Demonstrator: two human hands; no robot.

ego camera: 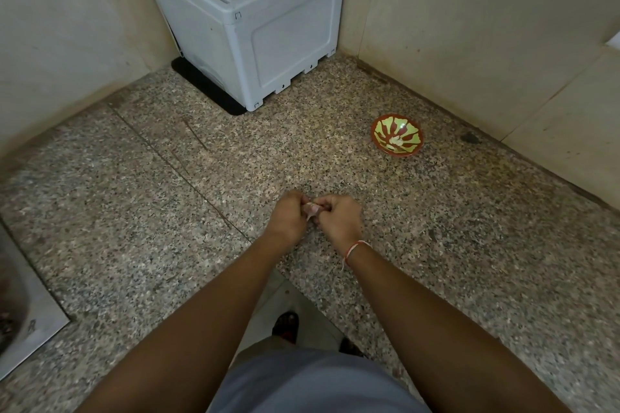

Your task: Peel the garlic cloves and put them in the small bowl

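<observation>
A pale garlic clove (311, 210) with loose papery skin sits pinched between both my hands, just above the speckled stone counter (134, 211). My left hand (289, 216) grips it from the left with curled fingers. My right hand (339, 217), with a red-and-white thread at the wrist, pinches it from the right. Most of the clove is hidden by my fingers. The small bowl (397, 134), red with a yellow-green leaf pattern, stands on the counter to the far right of my hands; it looks to hold nothing.
A grey plastic box (255, 23) fills the back corner against the tiled walls. A steel sink edge (30, 318) shows at the far left. The counter's front edge drops to the floor below my arms, where a sandalled foot (286, 325) is visible.
</observation>
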